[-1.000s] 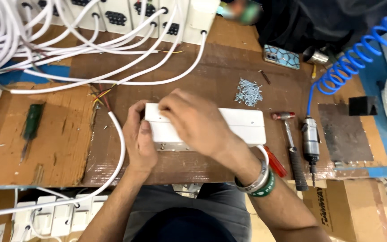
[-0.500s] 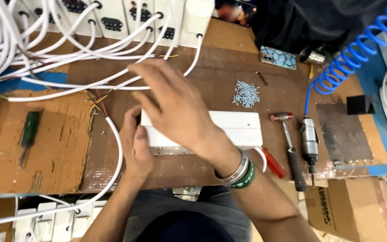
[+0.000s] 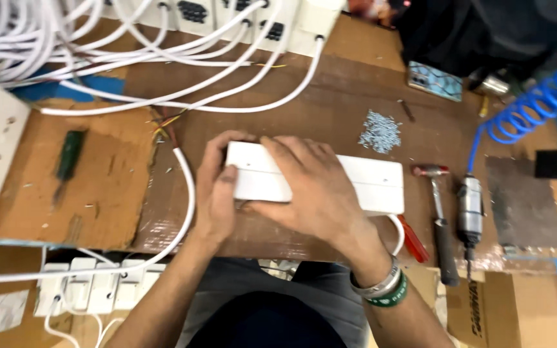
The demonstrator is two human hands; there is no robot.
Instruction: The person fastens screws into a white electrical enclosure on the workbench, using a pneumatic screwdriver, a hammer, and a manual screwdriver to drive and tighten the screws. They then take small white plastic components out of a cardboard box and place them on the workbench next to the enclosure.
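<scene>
Both my grips on the long white plastic box (image 3: 362, 183), left hand (image 3: 217, 193) clasping its end, right hand (image 3: 311, 190) flat on top, centre of brown cardboard-covered surface (image 3: 304, 122), screw pile (image 3: 380, 131), hammer (image 3: 438, 219) alongside.

I see a screw pile (image 3: 380, 131) upper right of centre, a hammer (image 3: 438, 222) and air driver (image 3: 470, 216) right, and a green screwdriver (image 3: 67, 161) left on the bench (image 3: 98, 193).

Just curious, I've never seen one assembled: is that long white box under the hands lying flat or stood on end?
Flat. The white box lies lengthwise on the cardboard, both hands on its left end.
</scene>
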